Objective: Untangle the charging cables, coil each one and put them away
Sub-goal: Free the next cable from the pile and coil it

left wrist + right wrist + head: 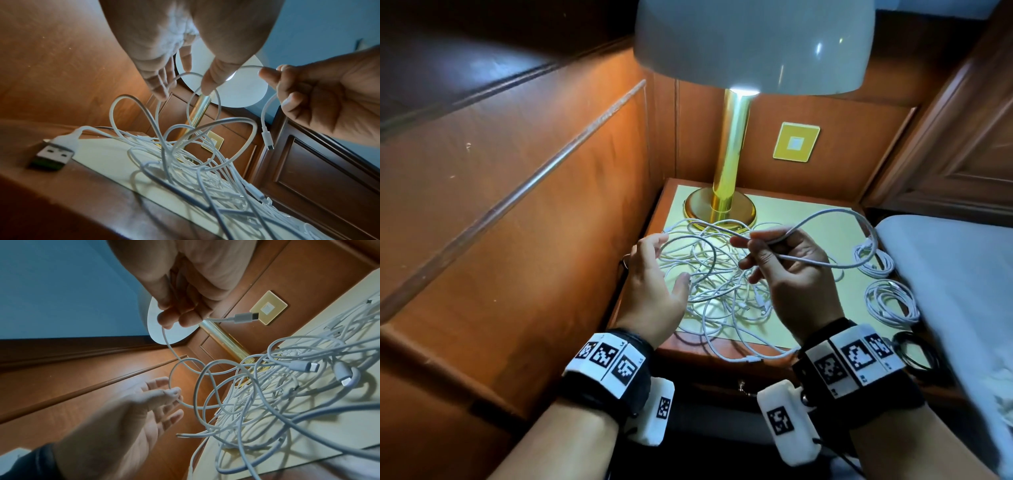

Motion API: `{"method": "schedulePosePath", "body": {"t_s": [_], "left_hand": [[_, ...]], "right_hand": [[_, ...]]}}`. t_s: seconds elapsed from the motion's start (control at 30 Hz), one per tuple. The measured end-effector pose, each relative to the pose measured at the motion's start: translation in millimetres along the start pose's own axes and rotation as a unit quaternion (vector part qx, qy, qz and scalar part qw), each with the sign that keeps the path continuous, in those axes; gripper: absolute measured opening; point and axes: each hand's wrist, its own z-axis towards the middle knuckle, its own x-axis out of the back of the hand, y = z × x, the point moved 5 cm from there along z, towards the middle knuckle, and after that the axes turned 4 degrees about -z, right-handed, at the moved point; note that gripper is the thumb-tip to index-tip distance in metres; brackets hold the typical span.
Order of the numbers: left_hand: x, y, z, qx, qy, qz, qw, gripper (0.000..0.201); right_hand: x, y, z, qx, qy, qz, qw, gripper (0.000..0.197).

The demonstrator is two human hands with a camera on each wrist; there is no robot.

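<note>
1. Left hand was spread, fingers loose, a loop of white cable lying across the fingertips.
2. Right hand pinched that cable near its plug.
3. Under both hands, the tangle lay on the nightstand.
4. Right of it, two coils sat by the bed.
5. Behind: the lamp.
</note>
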Motion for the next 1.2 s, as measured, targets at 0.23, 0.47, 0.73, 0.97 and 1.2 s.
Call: {"method": "schedulePosePath", "body": {"t_s": [0.23, 0.47, 0.73, 0.97, 1.2], "left_hand": [[13, 19, 1, -0.043, 0.065, 0.061, 0.995, 0.056], [-7, 35, -6, -0.136, -0.030, 0.066, 0.988, 0.044], [-28, 40, -19, -0.066, -0.068, -0.016, 0.995, 0.070], [-32, 34, -15, -0.083, -0.042, -0.042, 0.995, 0.018], [-13, 39, -5, -0.129, 0.048, -0.080, 0.987, 0.011]], "right_hand": [[27, -1, 6, 0.017, 0.106, -0.024, 0.994, 0.006], [39, -1, 9, -0.025, 0.101, 0.084, 0.991, 0.016], [30, -2, 0, -0.177, 0.026, 0.258, 0.949, 0.017], [28, 9, -6, -0.244, -0.050, 0.173, 0.953, 0.020], [43, 29, -1, -0.229, -0.019, -0.013, 0.973, 0.009]]}}
